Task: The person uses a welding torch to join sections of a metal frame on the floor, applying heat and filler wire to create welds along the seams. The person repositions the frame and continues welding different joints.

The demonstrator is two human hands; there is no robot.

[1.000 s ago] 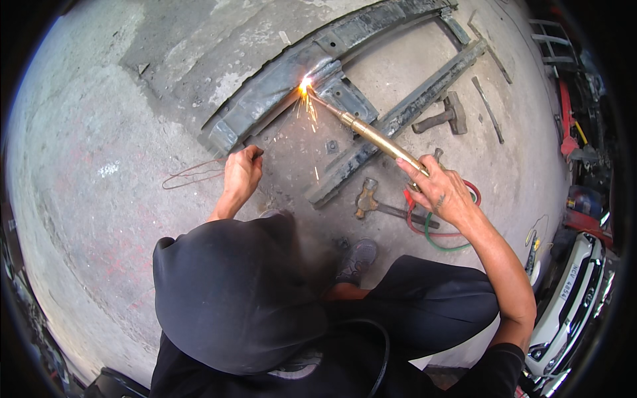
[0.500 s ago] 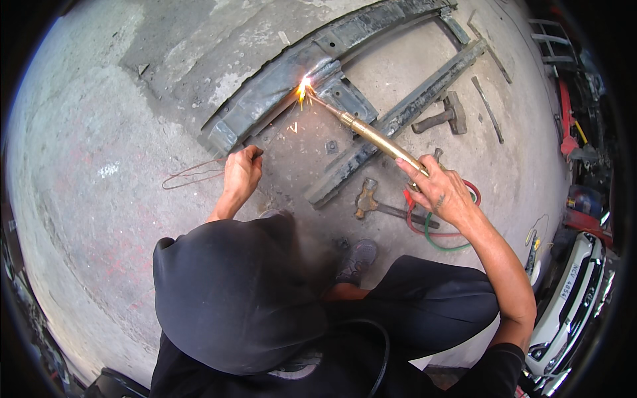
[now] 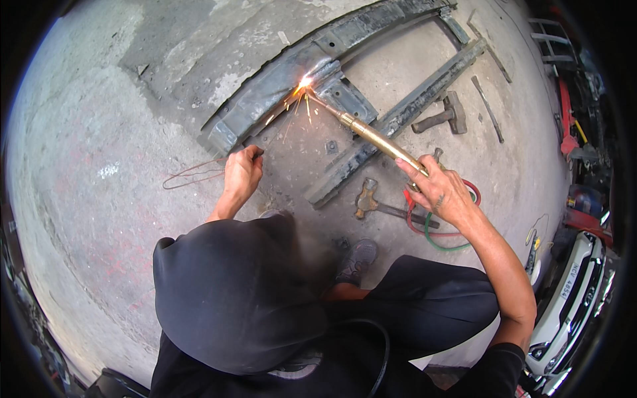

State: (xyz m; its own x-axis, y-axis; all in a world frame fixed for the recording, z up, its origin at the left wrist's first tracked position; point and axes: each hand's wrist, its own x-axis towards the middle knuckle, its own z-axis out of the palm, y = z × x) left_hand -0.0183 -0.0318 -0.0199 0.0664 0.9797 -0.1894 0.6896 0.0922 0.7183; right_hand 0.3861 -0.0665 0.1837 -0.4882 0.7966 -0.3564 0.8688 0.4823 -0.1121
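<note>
My right hand [image 3: 439, 190] is closed around the brass handle of a gas torch [image 3: 378, 138]. Its thin tip reaches a long grey metal car part [image 3: 265, 89], where a bright flame [image 3: 305, 83] glows and sparks fall. My left hand [image 3: 243, 174], fingers pinched, is near the left end of that part. A thin bent wire [image 3: 165, 184] runs out of this hand to the left in a loop; whether its other end reaches the flame is hard to make out.
A straight metal rail [image 3: 398, 119] joins the part on the right. A hammer [image 3: 367, 199], a sledgehammer [image 3: 453, 113] and a metal bar [image 3: 488, 109] lie on the concrete floor. Red and green hoses [image 3: 434, 235] curl below my right hand. A white car front [image 3: 564, 305] stands at right.
Sparks now spray wider, down and to the left of the flame. Both hands, the torch and the metal part look the same.
</note>
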